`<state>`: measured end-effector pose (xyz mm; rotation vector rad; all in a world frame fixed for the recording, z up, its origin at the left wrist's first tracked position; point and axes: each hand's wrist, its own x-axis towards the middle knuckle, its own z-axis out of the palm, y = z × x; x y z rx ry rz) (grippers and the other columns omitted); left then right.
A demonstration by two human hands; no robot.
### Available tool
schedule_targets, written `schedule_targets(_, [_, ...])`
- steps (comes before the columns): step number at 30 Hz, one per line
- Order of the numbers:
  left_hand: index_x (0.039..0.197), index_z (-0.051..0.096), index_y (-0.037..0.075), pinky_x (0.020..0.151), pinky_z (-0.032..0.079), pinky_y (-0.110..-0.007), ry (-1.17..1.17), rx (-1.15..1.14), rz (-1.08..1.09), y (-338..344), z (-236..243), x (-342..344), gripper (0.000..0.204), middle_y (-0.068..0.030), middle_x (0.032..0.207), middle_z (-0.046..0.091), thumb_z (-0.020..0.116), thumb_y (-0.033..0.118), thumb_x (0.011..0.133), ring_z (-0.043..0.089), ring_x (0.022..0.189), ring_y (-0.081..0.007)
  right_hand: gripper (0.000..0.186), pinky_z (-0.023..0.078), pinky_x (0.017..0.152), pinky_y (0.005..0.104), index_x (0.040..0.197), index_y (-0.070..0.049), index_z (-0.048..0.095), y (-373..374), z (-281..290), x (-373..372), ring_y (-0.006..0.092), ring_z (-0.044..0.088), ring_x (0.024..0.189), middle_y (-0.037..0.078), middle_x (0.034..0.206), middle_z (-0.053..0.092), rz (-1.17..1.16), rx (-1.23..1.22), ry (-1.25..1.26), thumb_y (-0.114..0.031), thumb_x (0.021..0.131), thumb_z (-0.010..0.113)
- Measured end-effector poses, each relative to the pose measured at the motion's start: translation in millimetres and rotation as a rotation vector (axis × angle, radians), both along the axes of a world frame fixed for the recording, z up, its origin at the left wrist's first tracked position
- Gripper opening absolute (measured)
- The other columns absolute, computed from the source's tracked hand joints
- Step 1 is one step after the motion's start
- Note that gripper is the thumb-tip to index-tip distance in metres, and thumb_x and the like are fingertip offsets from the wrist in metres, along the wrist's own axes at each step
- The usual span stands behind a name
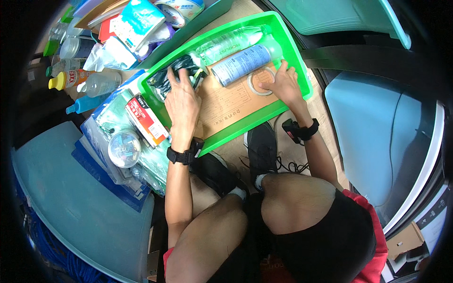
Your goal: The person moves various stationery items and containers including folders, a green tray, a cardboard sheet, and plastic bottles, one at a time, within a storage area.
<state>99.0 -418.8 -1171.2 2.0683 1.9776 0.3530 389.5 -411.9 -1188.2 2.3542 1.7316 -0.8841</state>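
Observation:
A green plastic tray holds a brown paper envelope, a clear plastic bottle, a blue-and-silver spray can and a dark patterned soft packet. My left hand touches the packet with its fingers apart; its thumb is hidden. My right hand, fingers apart and bent, is at the tray's right end, its thumb at a tape-like ring on the envelope, beside the can.
Upper left, a bin of packets adjoins several bottles. Left of the tray lie plastic sleeves, a red-and-white box and a round clear container. Blue plastic panels flank me; my shoes are below the tray.

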Motion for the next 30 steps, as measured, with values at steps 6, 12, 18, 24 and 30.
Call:
schedule_targets(6, [0.132,0.046,-0.006,0.065,0.059,-0.051,0.022,-0.064,0.092,3.6,2.9,-4.4,0.057,-0.0279,0.123,0.059,0.067,-0.002,0.079,0.071,0.083,-0.0446,0.097,0.046,0.106,0.0498,0.136,0.009,0.040,2.2,-8.7,15.2,0.0488,0.052,0.126,0.037,0.130,0.052,-0.018,-0.052,0.060,-0.045,0.073,0.091])
schedule_targets(12, [0.107,0.058,-0.004,0.067,0.059,-0.052,0.065,-0.079,0.102,0.9,-0.2,3.0,0.029,-0.0254,0.117,0.061,0.068,-0.001,0.080,0.071,0.078,-0.0459,0.094,0.047,0.108,0.0477,0.135,0.012,0.044,8.6,-30.9,37.8,0.0463,0.054,0.129,0.036,0.133,0.054,0.006,-0.118,0.057,-0.043,0.075,0.090])
schedule_targets(18, [0.110,0.060,-0.003,0.072,0.059,-0.053,0.021,-0.058,0.078,-8.0,14.6,-1.3,0.034,-0.0292,0.140,0.053,0.072,0.003,0.079,0.071,0.082,-0.0472,0.085,0.047,0.109,0.0481,0.133,0.015,0.045,12.4,-29.0,35.4,0.0481,0.054,0.129,0.039,0.136,0.052,-0.012,-0.110,0.088,-0.033,0.077,0.088])
schedule_targets(24, [0.116,0.060,-0.003,0.074,0.059,-0.053,-0.061,-0.120,0.052,-28.0,31.5,-8.1,0.039,-0.0293,0.150,0.047,0.073,0.004,0.080,0.070,0.089,-0.0495,0.066,0.047,0.108,0.0471,0.126,0.010,0.053,14.3,-9.0,31.3,0.0443,0.057,0.127,0.032,0.127,0.062,-0.083,-0.143,0.175,-0.027,0.080,0.083])
schedule_targets(30, [0.106,0.067,-0.001,0.073,0.055,-0.051,-0.223,-0.259,0.142,-36.0,67.0,3.5,0.028,-0.0260,0.086,0.070,0.076,0.005,0.081,0.070,0.079,-0.0443,0.039,0.053,0.083,0.0446,0.113,0.003,0.059,-8.3,-22.3,47.1,0.0394,0.068,0.095,0.026,0.100,0.068,0.132,0.176,0.032,-0.016,0.083,0.074])
